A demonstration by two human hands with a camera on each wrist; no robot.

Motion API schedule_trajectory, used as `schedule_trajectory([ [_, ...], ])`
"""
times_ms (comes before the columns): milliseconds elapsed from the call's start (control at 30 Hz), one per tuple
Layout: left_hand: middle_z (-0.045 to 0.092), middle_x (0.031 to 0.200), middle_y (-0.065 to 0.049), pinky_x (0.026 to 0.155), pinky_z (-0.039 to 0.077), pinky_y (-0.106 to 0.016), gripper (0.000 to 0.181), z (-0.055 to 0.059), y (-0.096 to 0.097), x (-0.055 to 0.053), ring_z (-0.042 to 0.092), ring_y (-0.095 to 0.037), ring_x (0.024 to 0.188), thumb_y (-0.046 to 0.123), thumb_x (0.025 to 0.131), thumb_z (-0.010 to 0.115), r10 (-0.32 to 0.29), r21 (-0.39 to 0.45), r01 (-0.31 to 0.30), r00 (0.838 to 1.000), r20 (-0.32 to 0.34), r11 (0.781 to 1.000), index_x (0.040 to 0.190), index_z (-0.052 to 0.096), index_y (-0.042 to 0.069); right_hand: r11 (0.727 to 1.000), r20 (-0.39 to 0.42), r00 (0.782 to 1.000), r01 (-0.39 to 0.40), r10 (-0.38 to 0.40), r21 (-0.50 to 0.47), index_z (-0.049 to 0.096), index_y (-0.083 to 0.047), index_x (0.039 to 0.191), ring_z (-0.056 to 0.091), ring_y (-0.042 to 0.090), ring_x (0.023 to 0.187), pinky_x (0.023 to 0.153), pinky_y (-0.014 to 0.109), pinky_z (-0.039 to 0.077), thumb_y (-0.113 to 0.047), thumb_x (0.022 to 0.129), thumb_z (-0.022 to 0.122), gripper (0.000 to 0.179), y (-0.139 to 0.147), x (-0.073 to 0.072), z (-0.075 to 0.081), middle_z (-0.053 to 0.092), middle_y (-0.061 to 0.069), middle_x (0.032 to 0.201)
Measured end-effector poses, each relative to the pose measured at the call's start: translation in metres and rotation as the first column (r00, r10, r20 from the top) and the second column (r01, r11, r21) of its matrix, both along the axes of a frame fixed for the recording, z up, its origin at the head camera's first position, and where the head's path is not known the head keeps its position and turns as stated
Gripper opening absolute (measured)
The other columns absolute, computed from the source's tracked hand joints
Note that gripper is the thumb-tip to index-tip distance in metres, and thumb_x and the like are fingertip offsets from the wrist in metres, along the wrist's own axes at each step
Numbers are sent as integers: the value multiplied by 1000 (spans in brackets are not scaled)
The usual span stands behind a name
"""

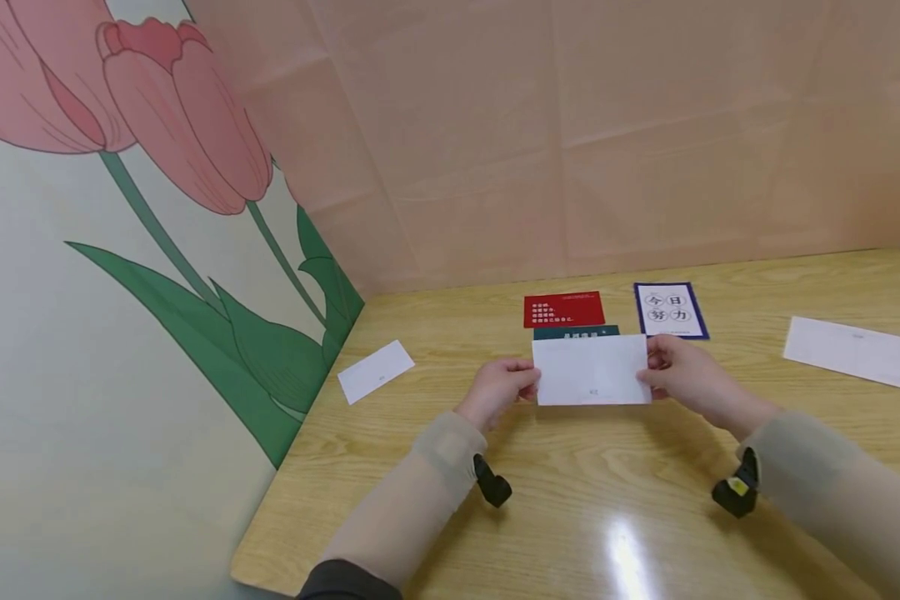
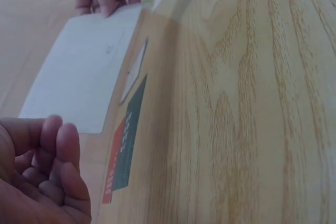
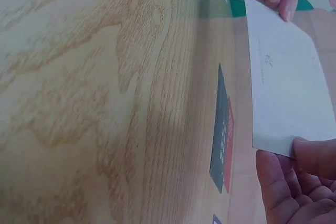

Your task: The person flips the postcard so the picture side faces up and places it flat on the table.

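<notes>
A white card with small print near its lower edge is held up above the table between both hands, its long side running left to right. My left hand pinches its left edge with thumb and fingers. At the opposite edge my right hand grips it, with the thumb on the near face, as the right wrist view also shows. Just behind the held card lies a dark green card, partly covered by it in the head view. A red card lies beyond the green one.
To the right of the red card lies a white card with a blue border. One white card lies far left, and a longer white piece lies at right. The wooden table meets a pink covered wall at the back.
</notes>
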State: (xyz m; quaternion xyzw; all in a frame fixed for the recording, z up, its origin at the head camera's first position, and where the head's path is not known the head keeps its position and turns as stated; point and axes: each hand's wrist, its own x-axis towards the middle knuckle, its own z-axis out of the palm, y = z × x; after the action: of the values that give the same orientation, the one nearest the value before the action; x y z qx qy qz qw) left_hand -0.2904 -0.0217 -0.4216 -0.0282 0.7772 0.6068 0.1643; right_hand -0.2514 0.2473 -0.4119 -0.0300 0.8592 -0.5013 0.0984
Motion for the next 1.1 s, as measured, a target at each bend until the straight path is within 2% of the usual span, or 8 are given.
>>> schedule_trajectory([
  [133,71,86,-8,79,54,-34,15,0,-2,0,67,-20,77,25,92,65,-44,90,44,999,-6,995,96,72,12,999,-37,999,-2,3,37,46,6,117,53,31,96,79,39,55,-8,96,57,27,0,1,2,49,20,108],
  [300,72,89,-8,81,53,-35,30,0,-4,2,69,-21,81,38,94,59,-71,162,74,997,-20,984,97,70,10,990,-87,996,1,12,142,52,2,103,57,29,90,73,39,53,-11,96,58,15,-1,2,4,57,18,103],
  [467,72,91,-7,78,53,-32,39,2,-4,2,70,-21,83,46,94,55,-62,194,68,997,-34,979,96,69,9,977,-122,992,12,14,211,55,-1,98,56,30,86,66,33,48,-13,95,61,14,-1,4,5,62,15,99],
  [633,72,91,-7,76,53,-30,36,3,-4,3,70,-21,83,44,94,56,-63,205,68,998,-29,976,97,71,11,969,-162,987,29,11,244,56,-1,98,56,29,83,64,33,47,-12,94,62,13,-2,4,3,63,16,98],
  [800,72,93,-8,75,53,-30,37,3,-5,3,69,-22,85,41,95,57,-87,228,89,996,-17,970,101,71,8,961,-225,974,51,12,272,59,-2,94,54,26,79,64,33,47,-9,93,62,8,-2,4,0,64,17,97],
  [900,72,95,-9,77,54,-31,37,2,-6,3,69,-23,86,41,94,59,-94,245,92,996,-4,965,102,72,7,956,-254,967,59,17,289,63,-2,95,56,25,79,66,35,50,-7,93,62,5,-1,5,-1,66,16,97],
  [1000,71,98,-11,81,53,-34,34,1,-6,3,69,-23,87,38,92,63,-97,259,93,995,5,961,101,73,7,953,-254,967,55,24,299,65,-2,100,61,28,85,74,43,54,-4,93,61,9,-2,6,0,67,17,101],
  [1100,72,98,-11,83,53,-36,28,-1,-6,3,69,-21,86,30,91,67,-88,279,83,996,6,957,99,74,5,950,-242,970,55,22,308,67,-2,106,60,33,95,82,49,52,-1,92,60,15,-4,7,1,66,19,107],
])
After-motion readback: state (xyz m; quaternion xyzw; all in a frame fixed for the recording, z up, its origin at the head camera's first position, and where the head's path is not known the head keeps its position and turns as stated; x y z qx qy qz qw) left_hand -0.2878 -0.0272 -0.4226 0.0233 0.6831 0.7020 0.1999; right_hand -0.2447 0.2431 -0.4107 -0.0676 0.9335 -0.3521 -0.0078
